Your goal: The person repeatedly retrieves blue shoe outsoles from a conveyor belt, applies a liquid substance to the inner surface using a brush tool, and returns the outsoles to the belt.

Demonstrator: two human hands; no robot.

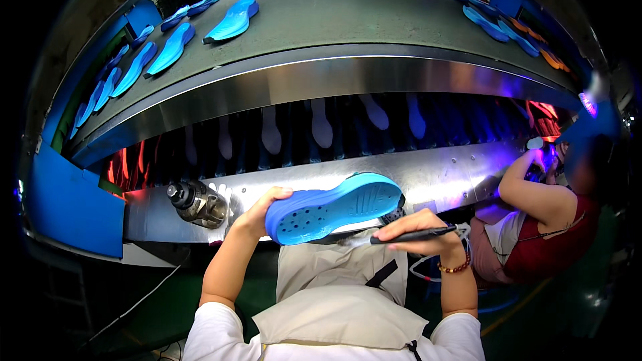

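My left hand [257,211] is closed around the forefoot end of a bright blue shoe sole [334,208], thumb on its upper rim. The sole is tilted so its light blue, hollowed inner face shows, with small holes and slots. It is held over my lap, at the near edge of a metal ledge. My right hand [421,227] grips a slim black-handled brush [431,233], its pale tip pointing left, just below the sole. Whether the tip touches the sole I cannot tell. A dark perforated piece [393,216] shows behind the heel end.
A murky bottle with a black cap [204,206] stands on the metal ledge [150,217]. Beyond, a grey conveyor belt [321,17] carries several blue soles [174,47] and some orange ones [554,60]. A co-worker [548,207] sits close at my right. A cable [137,304] trails at left.
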